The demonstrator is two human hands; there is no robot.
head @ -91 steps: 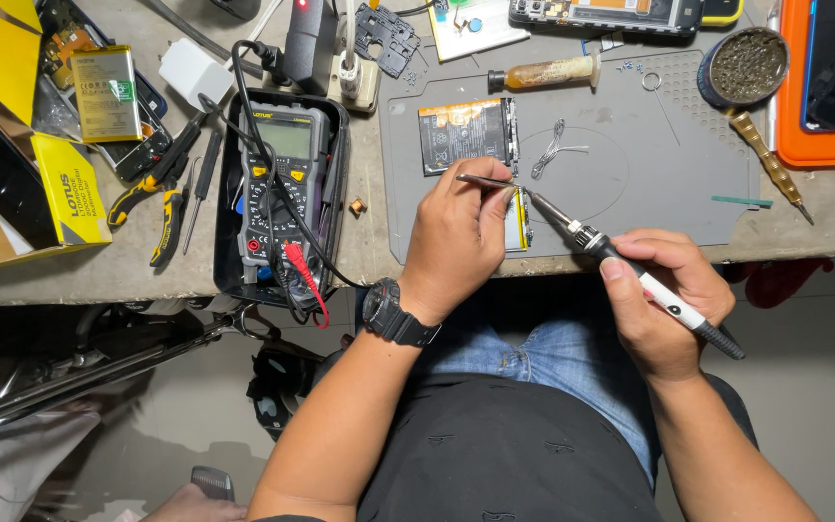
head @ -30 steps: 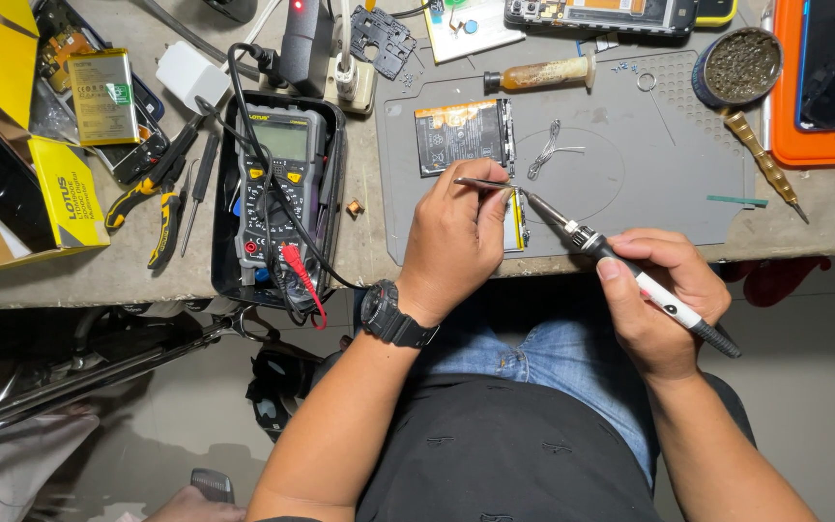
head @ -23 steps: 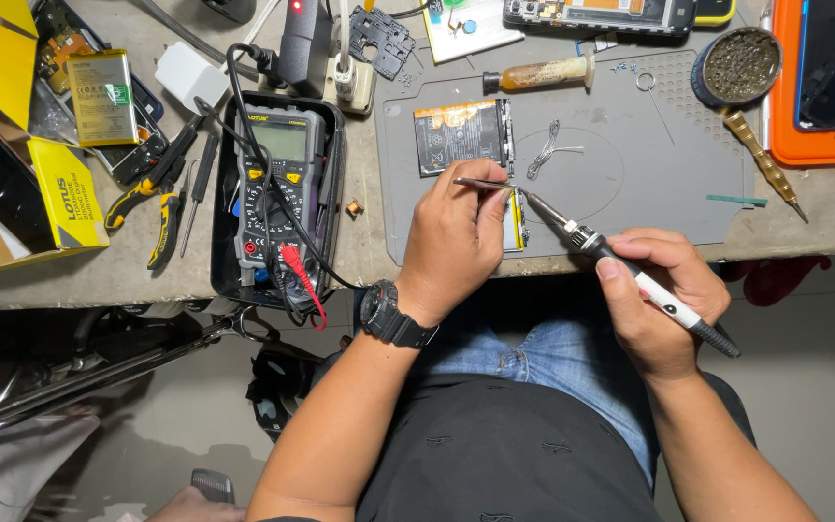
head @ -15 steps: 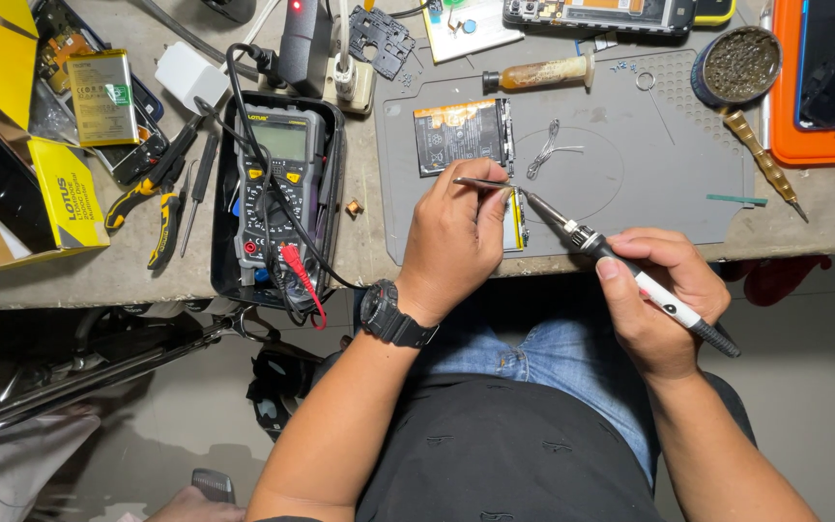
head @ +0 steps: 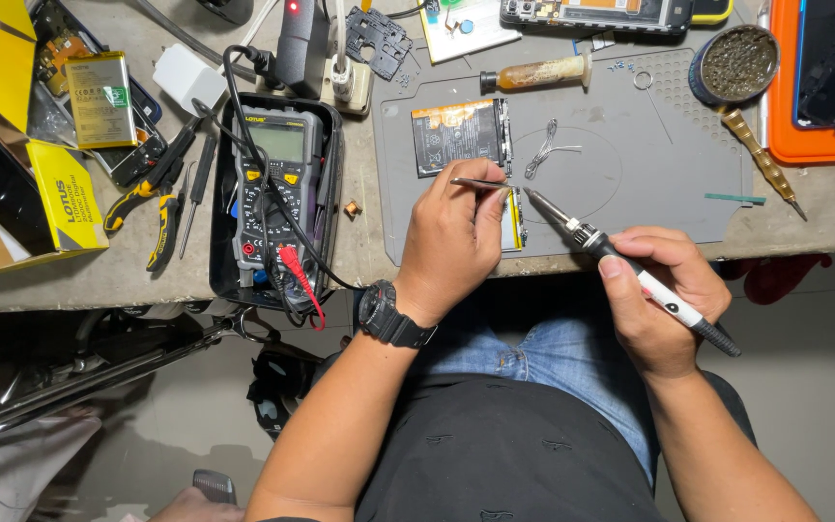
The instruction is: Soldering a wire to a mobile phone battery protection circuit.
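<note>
My left hand (head: pixel 451 242), with a black watch on the wrist, pinches thin metal tweezers (head: pixel 480 183) whose tips reach a small board (head: pixel 512 220) with a yellow edge, mostly hidden under the hand. My right hand (head: pixel 664 300) grips a soldering iron (head: pixel 630 271) like a pen; its tip points up-left, close to the tweezer tips. Both work on a grey mat (head: pixel 649 164) at the table's front edge. A flat phone battery (head: pixel 461 135) lies on the mat just beyond the hands.
A multimeter (head: pixel 271 184) with red and black leads sits in a black case at left. Pliers (head: pixel 161 208), a yellow box (head: pixel 60 193), a flux syringe (head: pixel 533 72), a tip-cleaner tin (head: pixel 734 63), a brass tool (head: pixel 761 159) and an orange tray (head: pixel 828 87) crowd the bench.
</note>
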